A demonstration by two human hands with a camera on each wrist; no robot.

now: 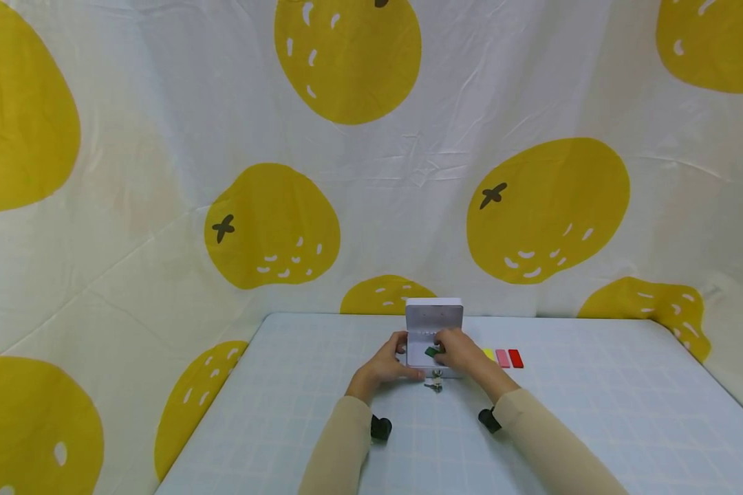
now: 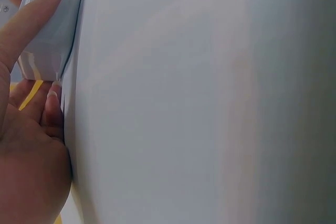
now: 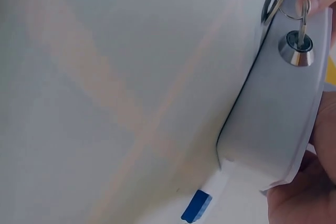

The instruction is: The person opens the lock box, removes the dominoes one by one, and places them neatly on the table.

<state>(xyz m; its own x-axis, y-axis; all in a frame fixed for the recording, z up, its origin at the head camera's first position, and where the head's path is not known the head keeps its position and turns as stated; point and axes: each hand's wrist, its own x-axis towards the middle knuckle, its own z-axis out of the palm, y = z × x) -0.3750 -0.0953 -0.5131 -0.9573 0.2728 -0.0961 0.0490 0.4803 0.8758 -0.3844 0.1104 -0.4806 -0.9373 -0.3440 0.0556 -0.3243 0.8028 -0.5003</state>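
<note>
A small white metal lockbox (image 1: 435, 316) stands with its lid raised. My left hand (image 1: 385, 362) grips its left side, the thumb (image 2: 31, 22) against the front wall and the fingers round the side. Over the open box, my right hand (image 1: 461, 352) pinches a small green tile (image 1: 431, 351) just above the box floor. A key sits in the front lock (image 3: 297, 48), with a ring (image 3: 294, 2) and a second key hanging from it. In the right wrist view the right fingers are partly hidden behind the box wall.
Right of the box lie a yellow tile (image 1: 489, 354), a pink tile (image 1: 503, 358) and a red tile (image 1: 516, 358). A blue tile (image 3: 197, 206) lies near the box's right side. Behind the pale table (image 1: 594, 399) hangs a fruit-printed curtain (image 1: 408, 234).
</note>
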